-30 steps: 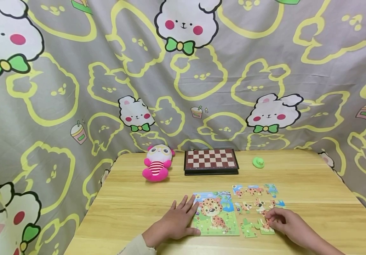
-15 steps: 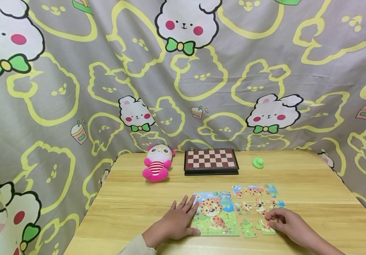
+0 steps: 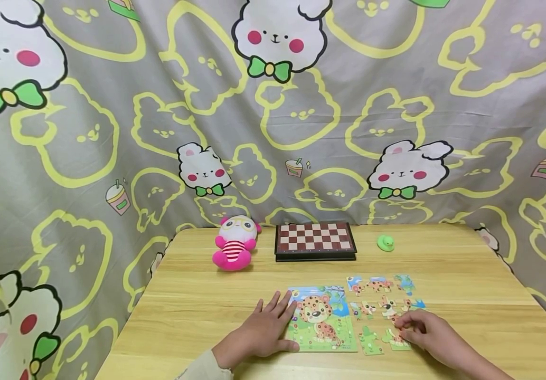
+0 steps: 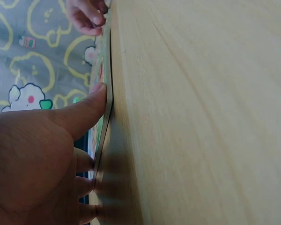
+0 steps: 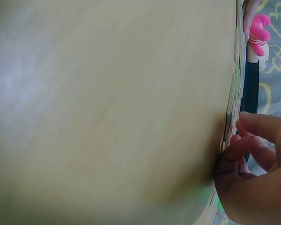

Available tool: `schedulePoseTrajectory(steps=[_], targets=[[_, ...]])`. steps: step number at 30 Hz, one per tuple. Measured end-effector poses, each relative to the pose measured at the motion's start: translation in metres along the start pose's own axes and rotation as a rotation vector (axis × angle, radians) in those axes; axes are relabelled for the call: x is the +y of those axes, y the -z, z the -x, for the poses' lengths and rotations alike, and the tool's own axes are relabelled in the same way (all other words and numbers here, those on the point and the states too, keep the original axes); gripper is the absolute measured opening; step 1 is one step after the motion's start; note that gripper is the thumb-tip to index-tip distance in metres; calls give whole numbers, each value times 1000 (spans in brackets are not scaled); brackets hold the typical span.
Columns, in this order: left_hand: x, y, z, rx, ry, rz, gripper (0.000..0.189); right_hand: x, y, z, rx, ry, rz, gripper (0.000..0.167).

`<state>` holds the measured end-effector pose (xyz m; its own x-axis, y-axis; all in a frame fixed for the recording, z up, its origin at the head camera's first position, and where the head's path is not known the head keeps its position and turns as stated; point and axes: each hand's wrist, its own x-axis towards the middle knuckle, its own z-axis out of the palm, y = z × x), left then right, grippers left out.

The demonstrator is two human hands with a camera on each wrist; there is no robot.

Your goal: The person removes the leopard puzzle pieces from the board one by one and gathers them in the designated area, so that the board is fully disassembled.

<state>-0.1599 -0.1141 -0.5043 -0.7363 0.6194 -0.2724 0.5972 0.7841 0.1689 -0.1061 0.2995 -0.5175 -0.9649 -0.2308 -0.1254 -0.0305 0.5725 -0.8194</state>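
Observation:
A square puzzle board with a spotted leopard cub picture lies flat on the table. My left hand rests at its left side, fingers spread; in the left wrist view the thumb touches the board's edge. Loose puzzle pieces lie in rough rows to the right of the board, such as a green corner piece. My right hand has curled fingers and pinches a puzzle piece at the lower right of these rows. The fingers hide its right end.
Along the table's back stand a pink plush panda, a folded checkered chess box and a small green toy duck. Behind them hangs a grey cartoon curtain. Wooden tabletop surrounds the puzzle.
The lower right puzzle piece has shifted very slightly to the right under my right hand. My left hand and the board look still.

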Motion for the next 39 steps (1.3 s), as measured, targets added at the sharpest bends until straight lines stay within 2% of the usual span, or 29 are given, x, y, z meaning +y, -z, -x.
schedulePoseTrajectory(steps=[8, 12, 16, 28, 35, 39], targets=[[0, -2, 0, 0, 3, -13, 96, -11, -6, -3, -26, 32, -57, 22], [1, -1, 0, -2, 9, -18, 97, -17, -12, -10, -37, 64, -35, 19], [1, -1, 0, 4, 9, -25, 97, -23, -21, -17, -37, 99, -7, 19], [0, -2, -1, 4, 7, -15, 98, -47, -51, -36, -86, 186, -46, 20], [1, -1, 0, 2, 12, -4, 98, -60, -67, -45, -119, 196, -72, 22], [2, 0, 1, -4, 20, -13, 98, -66, -75, -47, -118, 183, -58, 29]])
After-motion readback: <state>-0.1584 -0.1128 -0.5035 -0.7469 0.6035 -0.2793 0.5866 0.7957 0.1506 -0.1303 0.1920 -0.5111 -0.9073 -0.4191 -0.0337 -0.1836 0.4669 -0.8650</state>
